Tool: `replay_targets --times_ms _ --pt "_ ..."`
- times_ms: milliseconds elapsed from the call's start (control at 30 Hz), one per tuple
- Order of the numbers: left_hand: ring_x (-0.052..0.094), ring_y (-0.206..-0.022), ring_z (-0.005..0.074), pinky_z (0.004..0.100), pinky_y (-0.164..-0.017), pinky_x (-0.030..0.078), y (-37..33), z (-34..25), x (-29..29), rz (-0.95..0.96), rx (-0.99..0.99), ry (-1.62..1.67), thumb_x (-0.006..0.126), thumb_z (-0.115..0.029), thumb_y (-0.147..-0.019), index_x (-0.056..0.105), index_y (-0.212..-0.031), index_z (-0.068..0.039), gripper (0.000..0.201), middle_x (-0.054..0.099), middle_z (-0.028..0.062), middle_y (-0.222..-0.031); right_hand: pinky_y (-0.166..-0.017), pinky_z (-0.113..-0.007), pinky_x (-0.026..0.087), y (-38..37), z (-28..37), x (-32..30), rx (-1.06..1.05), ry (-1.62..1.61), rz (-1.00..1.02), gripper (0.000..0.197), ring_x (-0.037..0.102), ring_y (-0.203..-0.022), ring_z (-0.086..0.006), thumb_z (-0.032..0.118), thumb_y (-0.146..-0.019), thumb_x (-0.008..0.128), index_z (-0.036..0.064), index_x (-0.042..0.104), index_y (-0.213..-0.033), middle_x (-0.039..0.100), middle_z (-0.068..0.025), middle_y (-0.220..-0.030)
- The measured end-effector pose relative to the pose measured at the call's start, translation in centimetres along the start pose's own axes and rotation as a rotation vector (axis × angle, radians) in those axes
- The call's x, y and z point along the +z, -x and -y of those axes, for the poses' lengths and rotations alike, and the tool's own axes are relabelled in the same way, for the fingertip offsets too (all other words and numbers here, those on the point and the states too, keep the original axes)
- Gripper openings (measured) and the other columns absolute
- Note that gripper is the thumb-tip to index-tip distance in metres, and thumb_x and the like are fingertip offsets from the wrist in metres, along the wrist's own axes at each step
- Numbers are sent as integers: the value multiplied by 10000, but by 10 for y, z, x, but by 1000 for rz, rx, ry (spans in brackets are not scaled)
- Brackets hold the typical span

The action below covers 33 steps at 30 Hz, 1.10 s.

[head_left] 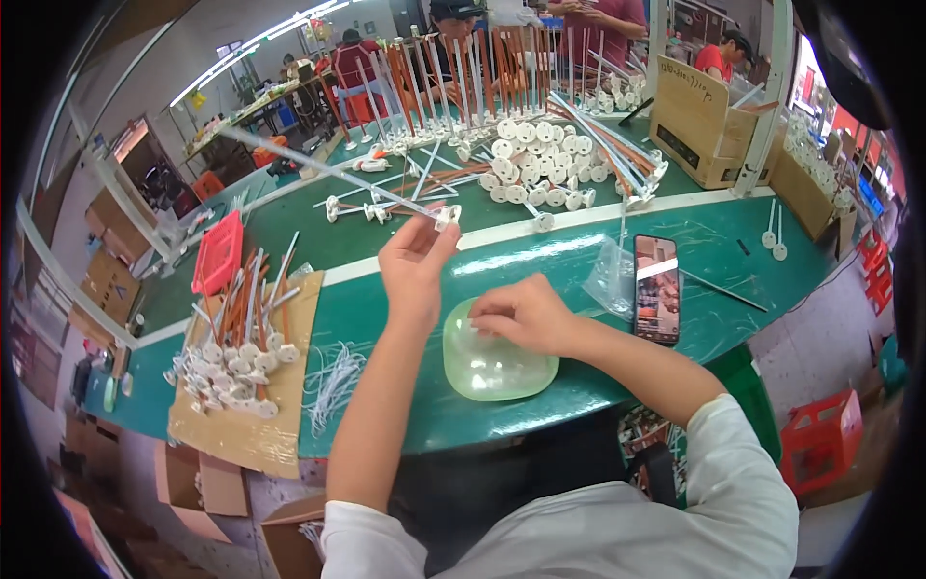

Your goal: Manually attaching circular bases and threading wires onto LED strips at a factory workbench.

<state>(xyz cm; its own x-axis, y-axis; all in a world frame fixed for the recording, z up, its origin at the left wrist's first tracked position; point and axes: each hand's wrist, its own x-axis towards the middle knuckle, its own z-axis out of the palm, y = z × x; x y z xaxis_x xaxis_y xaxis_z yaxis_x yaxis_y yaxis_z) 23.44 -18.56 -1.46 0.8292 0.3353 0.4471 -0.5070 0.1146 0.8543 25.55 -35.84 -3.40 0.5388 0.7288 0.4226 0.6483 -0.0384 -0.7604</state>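
My left hand [413, 259] is raised over the green table [386, 309] and pinches the white cup end of a long clear stick [333, 172] that slants up to the far left. My right hand [521, 314] rests with curled fingers on a pale green, limp balloon [492, 372] that lies flat near the table's front edge. The fingertips press its upper rim; I cannot tell whether they grip it.
A phone [657, 288] and a clear plastic bag [612, 278] lie right of the balloon. A cardboard sheet [246, 425] at left holds several sticks with cups. A red basket [219, 253], white ties [335, 381], a heap of sticks [540, 164], a cardboard box [696, 121]. Other people work behind.
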Motion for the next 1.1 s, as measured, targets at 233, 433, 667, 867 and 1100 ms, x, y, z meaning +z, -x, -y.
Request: replay_targets --times_ms 233,433,667,867,1100 --pt "626 -820 129 264 -708 489 -29 20 1 55 -192 97 691 -67 -867 606 -1184 30 342 670 57 -972 -611 -290 528 -6 -12 -10 -1 5 224 76 690 -643 -180 101 -804 707 35 712 -842 713 -91 -761" --pt "590 -826 127 286 -753 476 -50 -9 11 72 -68 305 649 -79 -895 562 -1239 25 369 641 102 -1144 -592 -289 503 -9 -18 -14 -104 -49 139 81 664 -613 -198 101 -763 740 49 734 -825 701 -79 -727" --pt "638 -851 136 298 -735 528 -69 -76 1 113 66 547 573 -149 -949 548 -1235 -15 317 613 147 -1221 -578 -287 502 -14 -1 -27 -124 78 399 74 658 -659 -185 79 -799 695 31 697 -855 695 -55 -752" --pt "630 -901 137 284 -741 508 -49 -110 -18 134 211 502 574 -189 -957 528 -1265 -17 356 609 144 -1224 -558 -281 535 -56 71 -48 -181 -45 122 45 653 -689 -147 43 -846 651 24 638 -884 676 -63 -787" --pt "634 -956 158 308 -814 508 -33 -105 -1 198 135 603 574 -192 -958 525 -1254 -15 348 608 153 -1225 -609 -238 536 -84 89 -52 -36 -560 -192 58 651 -706 -116 0 -850 671 -24 654 -900 678 -78 -813"
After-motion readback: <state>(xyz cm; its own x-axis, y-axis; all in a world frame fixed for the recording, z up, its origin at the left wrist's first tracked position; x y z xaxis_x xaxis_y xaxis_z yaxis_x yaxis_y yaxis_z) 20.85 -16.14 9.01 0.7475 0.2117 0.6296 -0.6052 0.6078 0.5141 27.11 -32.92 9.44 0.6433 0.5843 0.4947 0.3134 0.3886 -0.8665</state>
